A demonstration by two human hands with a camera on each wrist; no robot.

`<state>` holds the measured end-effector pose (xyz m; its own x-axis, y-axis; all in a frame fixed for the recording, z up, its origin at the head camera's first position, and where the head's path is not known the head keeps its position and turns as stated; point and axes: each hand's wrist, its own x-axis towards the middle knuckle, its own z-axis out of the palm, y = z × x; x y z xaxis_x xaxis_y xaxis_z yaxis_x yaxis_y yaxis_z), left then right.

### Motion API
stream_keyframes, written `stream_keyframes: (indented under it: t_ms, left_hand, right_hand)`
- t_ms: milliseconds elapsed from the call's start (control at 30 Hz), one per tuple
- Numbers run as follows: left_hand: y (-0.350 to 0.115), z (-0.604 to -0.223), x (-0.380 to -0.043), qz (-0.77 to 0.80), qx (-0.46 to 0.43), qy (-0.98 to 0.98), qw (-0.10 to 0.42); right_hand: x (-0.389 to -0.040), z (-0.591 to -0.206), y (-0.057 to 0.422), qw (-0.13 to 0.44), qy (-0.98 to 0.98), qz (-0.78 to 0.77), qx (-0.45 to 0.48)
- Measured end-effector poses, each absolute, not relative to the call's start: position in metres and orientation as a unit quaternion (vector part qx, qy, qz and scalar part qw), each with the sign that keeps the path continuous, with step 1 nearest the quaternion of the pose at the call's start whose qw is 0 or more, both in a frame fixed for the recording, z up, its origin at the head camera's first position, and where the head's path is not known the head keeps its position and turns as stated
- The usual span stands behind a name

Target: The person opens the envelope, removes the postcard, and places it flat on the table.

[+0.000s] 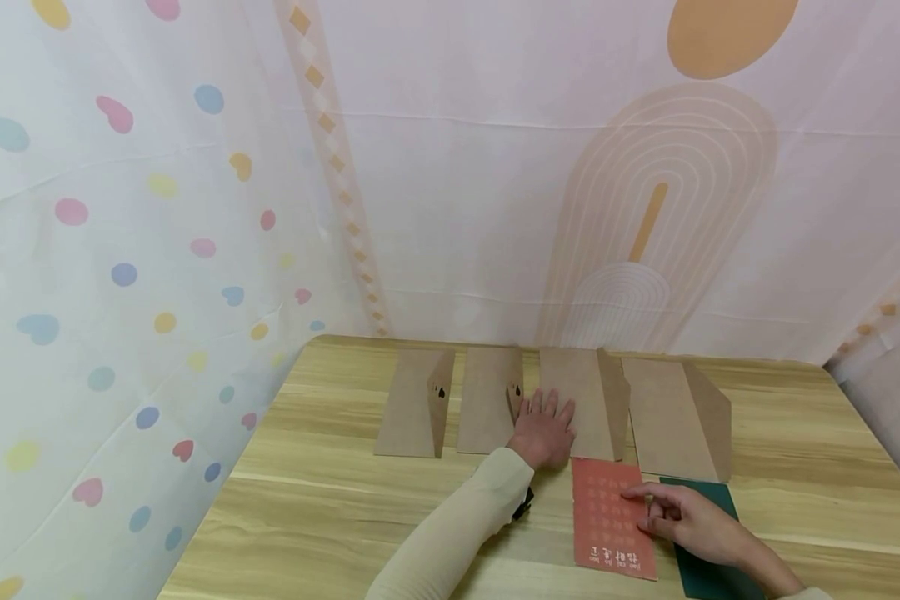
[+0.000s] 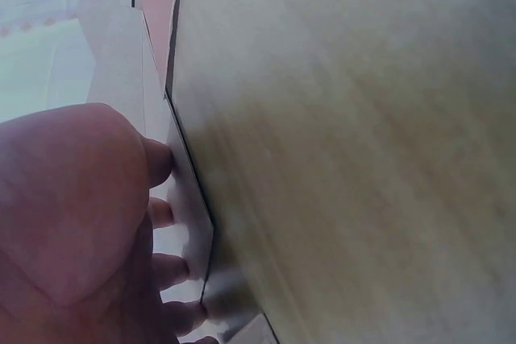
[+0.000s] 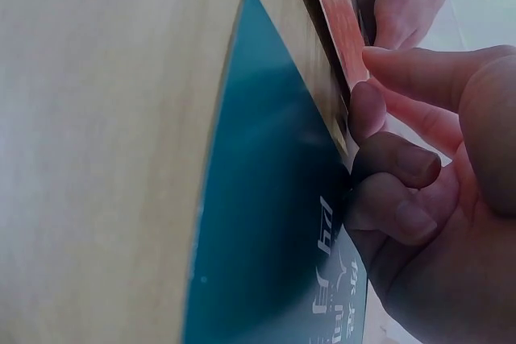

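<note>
My left hand [image 1: 543,432] lies with spread fingers on a brown kraft paper envelope [image 1: 576,392], one of several in a row. In the left wrist view, the fingertips of the left hand [image 2: 72,207] rest on brown paper. Below that envelope lies a red card [image 1: 603,508] with rows of faint printing and white characters. My right hand [image 1: 693,521] is over the red card's right side, its index fingertip touching the card, the other fingers bent. Partly under the right hand is a dark green card [image 3: 266,175] with white characters.
To the left lie two more kraft envelopes, a far-left one [image 1: 407,404] and its neighbour [image 1: 487,400], with black marks on their flaps. Another envelope [image 1: 663,417] lies on the right. The wooden table [image 1: 307,500] meets a patterned curtain [image 1: 457,208] behind.
</note>
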<state>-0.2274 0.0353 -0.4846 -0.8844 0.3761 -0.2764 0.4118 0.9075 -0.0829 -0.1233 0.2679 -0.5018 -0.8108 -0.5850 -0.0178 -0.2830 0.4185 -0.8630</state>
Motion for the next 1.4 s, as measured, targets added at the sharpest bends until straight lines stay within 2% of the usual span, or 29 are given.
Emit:
stream_keyframes:
  t_ms: [500, 1400]
  left_hand:
    - [0.0350, -0.4846, -0.2275, -0.068, 0.205, 0.968, 0.128]
    - [0.0352, -0.4834, -0.2277, -0.049, 0.208, 0.968, 0.131]
  right_hand:
    - [-0.1236, -0.5007, 0.2667, 0.176, 0.828, -0.472, -0.248]
    - [-0.1268, -0.4974, 0.2635, 0.170, 0.831, -0.469, -0.248]
